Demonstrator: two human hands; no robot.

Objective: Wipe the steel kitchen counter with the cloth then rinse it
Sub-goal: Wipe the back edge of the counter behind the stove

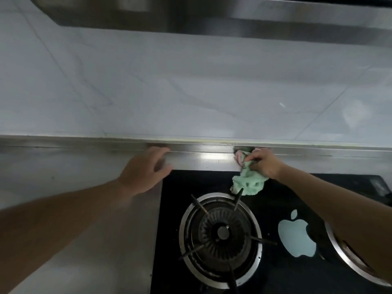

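my right hand (264,163) pinches the crumpled green cloth (248,182) against the steel table (203,159) strip mid-frame to scrub it; my left hand (144,168), spread, braces.

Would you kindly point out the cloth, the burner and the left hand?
cloth (248,183): head view, on its green hanging fold.
burner (222,232): head view, on its centre cap.
left hand (144,168): head view, on its back.

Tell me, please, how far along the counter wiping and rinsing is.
Nothing shows which areas are already wiped. In hand: the right hand grips the green cloth against the steel counter strip behind the hob; the left hand is open nearby. Left: rinsing the cloth, with no tap in view.
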